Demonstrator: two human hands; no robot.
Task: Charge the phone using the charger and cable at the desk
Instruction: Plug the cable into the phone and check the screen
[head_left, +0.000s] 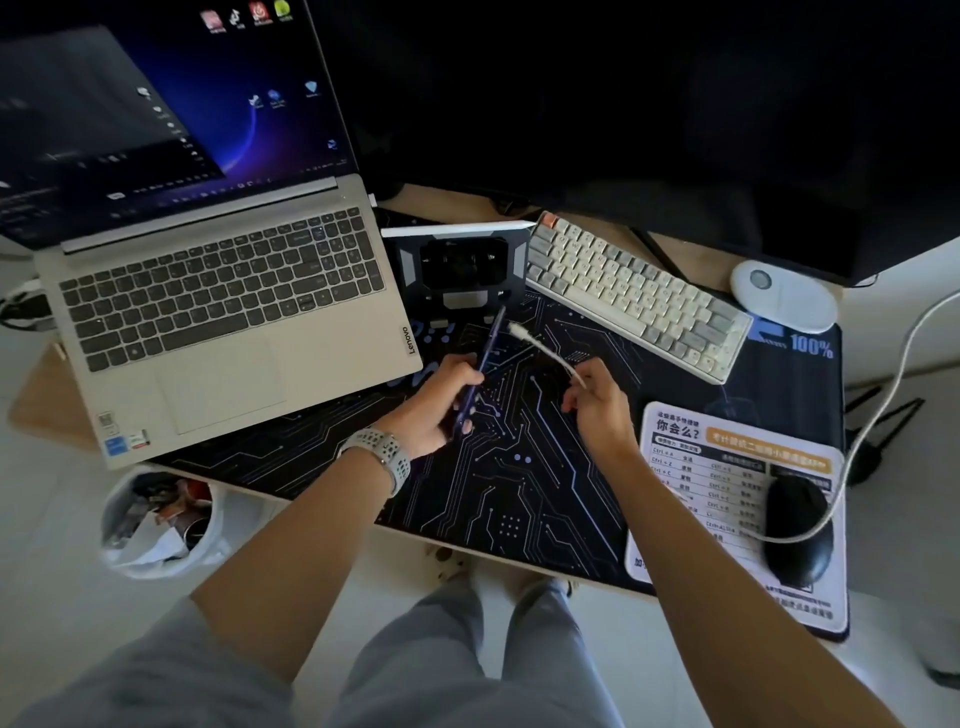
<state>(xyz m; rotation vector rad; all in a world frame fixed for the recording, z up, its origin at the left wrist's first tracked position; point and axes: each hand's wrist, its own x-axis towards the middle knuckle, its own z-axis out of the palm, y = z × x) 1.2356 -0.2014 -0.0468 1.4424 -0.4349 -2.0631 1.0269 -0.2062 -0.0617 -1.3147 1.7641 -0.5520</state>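
**Phone and cable plug facing off above the mat**

The left hand (441, 402) is gripping the phone (480, 366) edge-on, its long axis pointing up-right toward the stand (462, 265). The right hand (597, 402) fingers are pinching the white cable (545, 351), plug aiming up-left, just beside the phone's top. Below is lying a circuit-print desk mat (519, 467) on the tabletop.

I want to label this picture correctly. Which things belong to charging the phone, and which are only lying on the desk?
For the job: phone in left hand; white cable in right hand.

Lying about: laptop, stand, keyboard, mouse, mouse pad, desk mat.
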